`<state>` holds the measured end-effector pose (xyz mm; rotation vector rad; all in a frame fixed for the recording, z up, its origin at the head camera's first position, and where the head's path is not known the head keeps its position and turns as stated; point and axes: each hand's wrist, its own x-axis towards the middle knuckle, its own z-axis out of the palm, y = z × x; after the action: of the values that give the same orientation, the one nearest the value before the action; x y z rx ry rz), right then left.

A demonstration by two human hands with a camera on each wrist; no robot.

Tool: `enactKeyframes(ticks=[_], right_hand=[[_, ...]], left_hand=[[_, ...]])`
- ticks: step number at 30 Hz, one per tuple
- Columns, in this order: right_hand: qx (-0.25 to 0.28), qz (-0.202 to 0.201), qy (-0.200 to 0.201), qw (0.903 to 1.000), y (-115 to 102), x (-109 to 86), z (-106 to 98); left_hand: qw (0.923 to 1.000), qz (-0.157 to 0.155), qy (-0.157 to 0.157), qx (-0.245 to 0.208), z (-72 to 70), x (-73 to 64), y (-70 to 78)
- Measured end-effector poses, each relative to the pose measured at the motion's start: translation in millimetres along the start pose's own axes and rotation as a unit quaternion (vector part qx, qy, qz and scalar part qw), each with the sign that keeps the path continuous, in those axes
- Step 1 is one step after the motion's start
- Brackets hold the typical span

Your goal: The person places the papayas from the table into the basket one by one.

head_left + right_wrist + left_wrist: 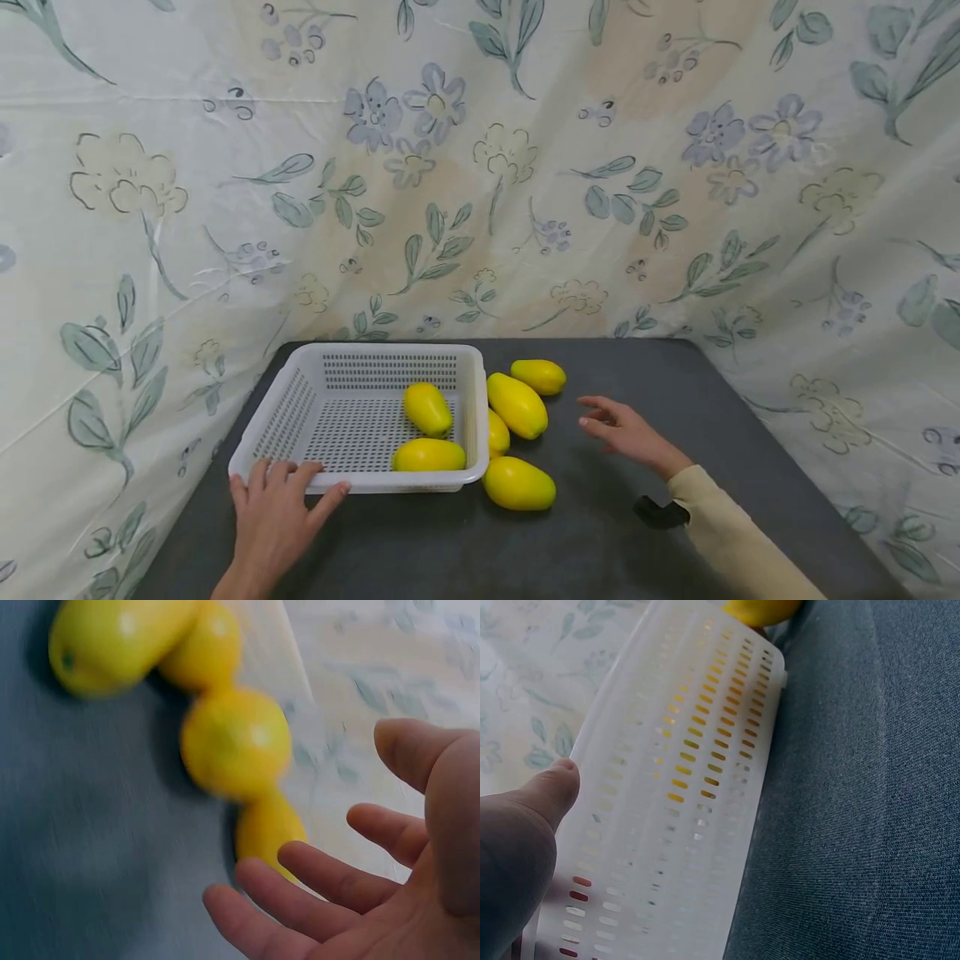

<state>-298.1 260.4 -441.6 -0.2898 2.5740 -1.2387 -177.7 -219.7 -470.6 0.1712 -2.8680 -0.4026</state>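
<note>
A white perforated plastic basket [472, 367] stands on the dark table, with two yellow mangoes [427, 456] inside by its right wall. My left hand [273, 517] grips its near left rim, fingers hooked over the inner side. In the left wrist view the thumb [559, 787] presses on the rim, and reddish patches show through the slots below it. Several more mangoes [519, 483] lie against or close to the basket's right side, one partly hidden behind the rim. To their right my right hand [626, 433] hovers with nothing in it, its fingers [330, 877] spread and relaxed.
The dark cloth-like tabletop [600, 542] extends around the basket and mangoes. A floral curtain [480, 208] hangs behind the table and along both sides. A black strap [662, 512] sits at the right sleeve's cuff.
</note>
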Motion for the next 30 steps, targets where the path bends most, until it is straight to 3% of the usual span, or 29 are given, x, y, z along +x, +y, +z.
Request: enactKeyframes(ticks=[5, 14, 21, 30], right_hand=[[0.011, -0.043, -0.075, 0.9962, -15.2, 6.1, 30.5], [-0.043, -0.132, -0.139, 0.9806, -22.7, 13.2, 67.4], [-0.043, -0.131, -0.167, 0.9764, -22.6, 11.6, 80.7], [-0.025, -0.123, -0.167, 0.978, -19.6, 14.5, 88.9]], left_hand=[[1.0, -0.002, -0.002, -0.001, 0.6, 1.2, -0.1], [0.9997, 0.005, 0.024, -0.003, 4.1, -0.6, -1.3], [0.9989, 0.012, 0.044, -0.007, 4.5, -3.1, -1.6], [0.9998, -0.003, 0.02, -0.005, 2.3, -3.5, 0.6]])
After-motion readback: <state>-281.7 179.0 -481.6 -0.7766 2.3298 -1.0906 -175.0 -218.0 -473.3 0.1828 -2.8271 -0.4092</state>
